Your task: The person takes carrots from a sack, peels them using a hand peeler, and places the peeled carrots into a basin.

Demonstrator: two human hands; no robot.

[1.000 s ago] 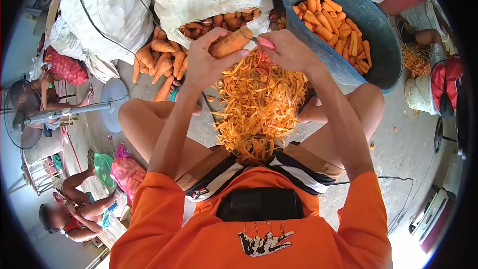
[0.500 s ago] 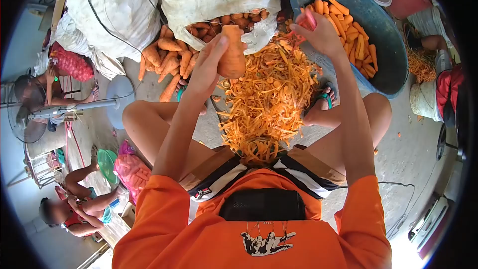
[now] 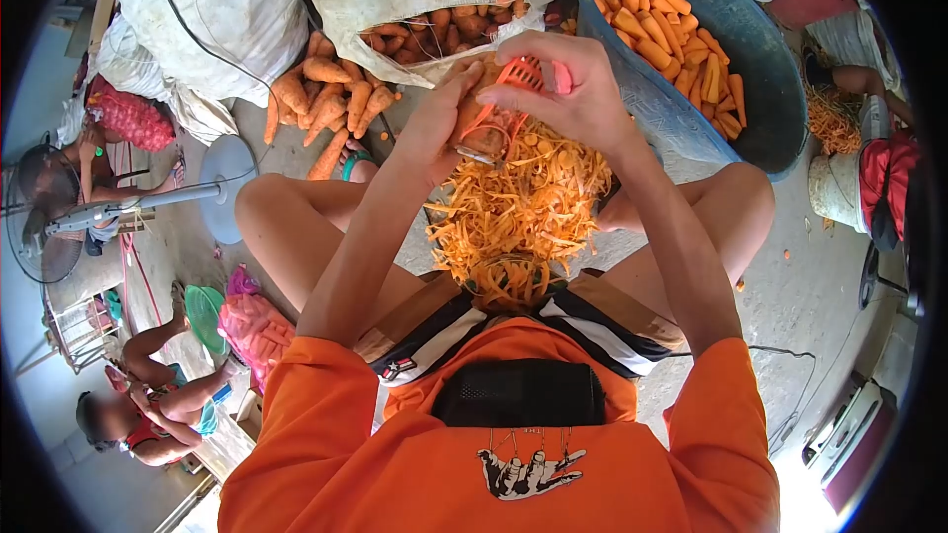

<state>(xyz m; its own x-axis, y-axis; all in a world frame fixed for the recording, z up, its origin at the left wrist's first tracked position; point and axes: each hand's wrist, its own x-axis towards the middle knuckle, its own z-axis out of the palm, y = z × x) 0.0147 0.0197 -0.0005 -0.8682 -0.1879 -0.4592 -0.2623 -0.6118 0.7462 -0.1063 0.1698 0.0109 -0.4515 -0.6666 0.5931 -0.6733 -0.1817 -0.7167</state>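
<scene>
carrot (image 3: 474, 121) points lengthwise lapward, left hand (image 3: 434, 118) wrapped round it, right hand (image 3: 578, 89) gripping peeler (image 3: 520, 75).

Red-orange peeler (image 3: 520, 75), orange peelings (image 3: 523, 202), a blue tub (image 3: 760, 89) — and shorts (image 3: 617, 321) striped brown, black and white

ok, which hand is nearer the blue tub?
Right. The right hand is just left of the tub; the left hand, holding a carrot, is farther left.
</scene>
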